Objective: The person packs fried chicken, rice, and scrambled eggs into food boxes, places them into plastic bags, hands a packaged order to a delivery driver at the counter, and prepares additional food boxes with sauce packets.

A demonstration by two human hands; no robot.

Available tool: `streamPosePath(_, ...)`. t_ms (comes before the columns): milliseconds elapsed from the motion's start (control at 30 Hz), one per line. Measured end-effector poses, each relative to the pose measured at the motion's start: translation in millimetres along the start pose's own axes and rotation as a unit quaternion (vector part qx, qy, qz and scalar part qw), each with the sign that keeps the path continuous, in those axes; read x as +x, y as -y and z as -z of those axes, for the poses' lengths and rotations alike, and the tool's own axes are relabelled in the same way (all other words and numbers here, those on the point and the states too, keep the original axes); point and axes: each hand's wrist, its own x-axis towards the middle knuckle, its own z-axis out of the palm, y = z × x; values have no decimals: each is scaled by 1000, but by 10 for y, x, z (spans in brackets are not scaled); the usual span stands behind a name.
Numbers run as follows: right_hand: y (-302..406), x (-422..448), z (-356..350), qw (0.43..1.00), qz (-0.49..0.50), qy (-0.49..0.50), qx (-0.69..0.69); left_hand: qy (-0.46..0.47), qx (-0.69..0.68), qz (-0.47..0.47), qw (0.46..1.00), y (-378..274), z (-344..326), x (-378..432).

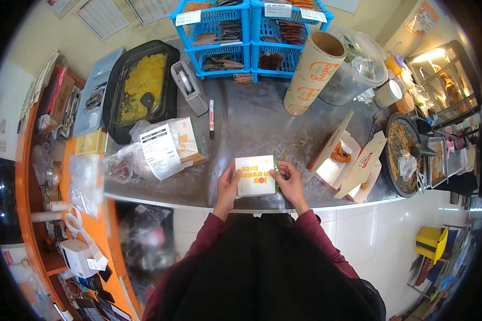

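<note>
A small white cardboard food box (255,175) with printed writing and a green side is held low over the front of the dark metal counter (249,120). My left hand (228,185) grips its left edge, the thumb lying on top. On the opposite side, my right hand (288,182) pinches the green edge between thumb and fingers. To the right stand two open cardboard boxes; pieces of fried chicken (340,153) lie in the nearer-to-me box's neighbour, a white-lined carton (332,170). Left of my hands rests a plastic-wrapped box (193,140) with a printed slip (159,150) on it.
Blue plastic racks (250,40) of sachets stand at the back. Around them are a paper roll (314,72), a tape dispenser (189,88), a marker (211,119), a pan of yellow food (142,86) and a clear tub (355,64). A stone mortar (403,154) sits far right.
</note>
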Motion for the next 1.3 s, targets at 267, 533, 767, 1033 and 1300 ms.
streamPosePath(267,140,-71,-65,977,-10,-2,-212,-82,553,-49,828,-140,-177,-286)
streamPosePath(533,137,-340,-145,988,72,38,-128,-129,-24,110,985,-73,-220,-188)
streamPosePath(767,673,-590,-253,960,243,85,-115,-59,-33,-54,996,-374,-182,-501)
streamPosePath(1033,999,-699,-346,926,330,119,-138,11,-124,-168,978,-643,-177,-683)
streamPosePath(1300,1084,-776,-367,902,378,110,-176,122,-126,-120,977,-790,-89,-632)
